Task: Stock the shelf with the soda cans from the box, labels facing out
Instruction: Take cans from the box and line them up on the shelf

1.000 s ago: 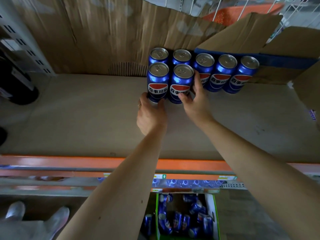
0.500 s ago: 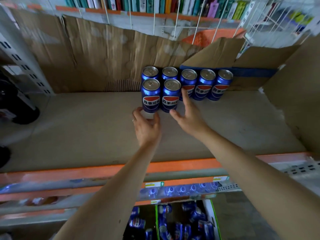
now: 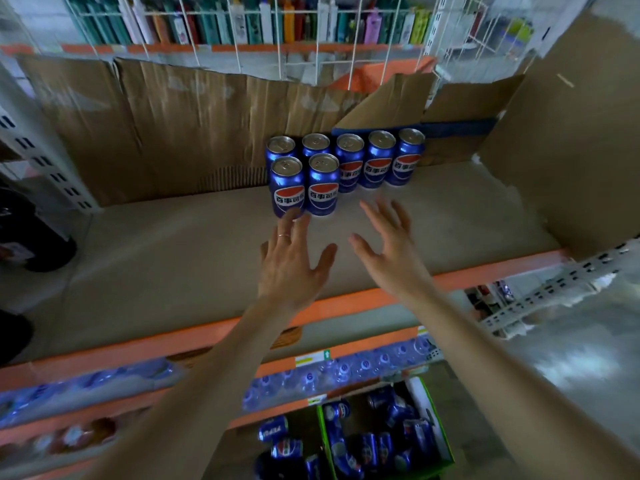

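Several blue soda cans stand upright on the cardboard-lined shelf (image 3: 173,258), labels toward me: a back row (image 3: 379,161) against the cardboard wall and two front cans (image 3: 288,187) (image 3: 323,185) at the left end. My left hand (image 3: 294,261) hovers just in front of the left front can, fingers spread and empty. My right hand (image 3: 388,244) is beside it, also spread and empty, a little short of the row. Down below, the green-edged box (image 3: 436,424) holds several more loose blue cans (image 3: 377,441).
A folded cardboard panel (image 3: 568,140) walls the shelf's right side. An orange rail (image 3: 346,306) marks the shelf's front edge. Bottled water (image 3: 346,368) fills the lower shelf. Books stand behind white wire mesh (image 3: 263,26) above. A dark object (image 3: 31,237) sits at far left.
Both hands have let go of the two front cans and drawn back toward me with fingers spread. The view has pulled back and up, so the box below shows more.
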